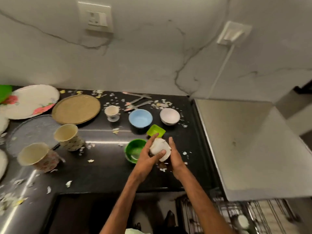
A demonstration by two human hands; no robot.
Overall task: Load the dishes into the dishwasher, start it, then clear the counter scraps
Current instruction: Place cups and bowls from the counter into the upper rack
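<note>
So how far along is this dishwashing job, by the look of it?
Barely begun. The pulled-out dishwasher rack holds what looks like one pale item, too blurred to name. In hand: a white bowl, gripped by the left hand with the right hand flat against it. Left on the counter: plates, cups, the blue bowl, forks and scattered scraps.

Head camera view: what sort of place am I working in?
Most likely a home kitchen: a black stone counter strewn with dishes and scraps, where the left hand grips a white bowl; a white wall socket on the veined backsplash; a wire dishwasher rack at lower right.
</note>
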